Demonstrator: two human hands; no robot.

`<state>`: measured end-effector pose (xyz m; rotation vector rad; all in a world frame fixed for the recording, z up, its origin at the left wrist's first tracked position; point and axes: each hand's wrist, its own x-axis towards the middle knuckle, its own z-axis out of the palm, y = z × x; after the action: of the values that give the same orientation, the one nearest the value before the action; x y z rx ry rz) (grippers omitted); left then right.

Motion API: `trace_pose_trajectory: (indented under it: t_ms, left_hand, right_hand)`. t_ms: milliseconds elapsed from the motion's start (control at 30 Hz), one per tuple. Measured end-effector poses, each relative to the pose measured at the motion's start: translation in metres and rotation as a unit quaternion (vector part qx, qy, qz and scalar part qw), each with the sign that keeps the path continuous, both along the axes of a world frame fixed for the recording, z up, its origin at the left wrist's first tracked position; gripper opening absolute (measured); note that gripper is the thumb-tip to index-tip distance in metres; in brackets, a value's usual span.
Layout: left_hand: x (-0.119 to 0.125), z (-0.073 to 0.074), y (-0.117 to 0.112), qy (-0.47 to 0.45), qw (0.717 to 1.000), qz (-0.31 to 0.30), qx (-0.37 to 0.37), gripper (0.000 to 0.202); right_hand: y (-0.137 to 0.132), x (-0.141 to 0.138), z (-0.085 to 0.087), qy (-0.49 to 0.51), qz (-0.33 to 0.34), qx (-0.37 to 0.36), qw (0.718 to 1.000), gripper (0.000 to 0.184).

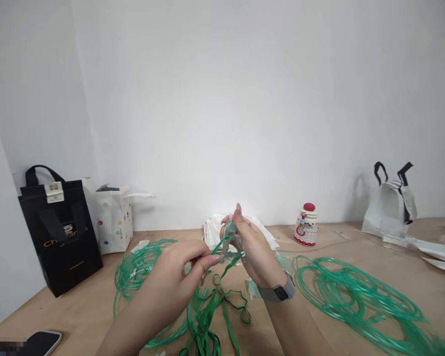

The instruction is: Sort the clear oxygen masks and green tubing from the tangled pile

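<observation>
My right hand is closed round a small clear plastic mask piece, held up above the wooden table. A watch sits on that wrist. My left hand pinches a green elastic strap between thumb and forefinger right beside the mask piece. More green straps hang down and pile on the table below my hands. Coils of green tubing lie to the left and to the right.
A black paper bag and a white dotted bag stand at the back left. White packets lie behind my hands. A small red-topped bottle and a white bag stand at the right. A phone lies at the near left.
</observation>
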<state>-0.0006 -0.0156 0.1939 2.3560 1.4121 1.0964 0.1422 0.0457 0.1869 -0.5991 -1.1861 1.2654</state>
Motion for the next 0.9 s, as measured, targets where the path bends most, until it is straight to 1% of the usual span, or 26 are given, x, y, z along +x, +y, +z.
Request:
trace_pose_trajectory:
  t_ms: [167, 267, 367, 433, 500, 600, 667, 767, 900]
  left_hand:
    - [-0.003, 0.0, -0.001, 0.027, 0.999, -0.005, -0.025, 0.033]
    - [-0.004, -0.002, 0.002, 0.018, 0.999, 0.01, -0.027, 0.033]
    - [0.0, -0.004, 0.007, -0.003, 0.999, 0.026, -0.045, 0.034]
    - [0.003, -0.005, 0.008, -0.035, 0.997, 0.016, -0.064, 0.028]
    - [0.006, -0.005, 0.007, -0.077, 0.995, 0.002, -0.062, 0.018]
    - [0.007, -0.005, 0.003, -0.113, 0.992, -0.015, -0.049, 0.014]
    - [0.008, -0.004, 0.0, -0.106, 0.993, -0.014, -0.041, 0.013]
    - [0.011, -0.004, -0.002, -0.073, 0.997, -0.019, -0.023, 0.02]
    - [0.015, -0.003, -0.002, -0.074, 0.996, -0.058, -0.01, 0.026]
  right_hand:
    - [0.01, 0.011, 0.001, 0.037, -0.072, -0.002, 0.997, 0.047]
    - [0.013, 0.015, 0.0, 0.015, -0.099, 0.035, 0.994, 0.044]
    - [0.009, 0.011, -0.001, -0.054, -0.065, 0.06, 0.995, 0.043]
    - [0.003, 0.007, 0.001, -0.088, -0.031, 0.046, 0.995, 0.045]
    - [-0.004, 0.004, 0.003, -0.106, -0.011, 0.031, 0.994, 0.046]
    - [-0.012, 0.002, 0.008, -0.109, -0.001, 0.03, 0.994, 0.045]
    - [-0.016, 0.002, 0.009, -0.1, 0.004, 0.038, 0.994, 0.044]
    - [-0.019, 0.001, 0.007, -0.088, 0.007, 0.051, 0.995, 0.042]
    - [-0.02, -0.003, 0.004, -0.07, -0.012, 0.066, 0.995, 0.039]
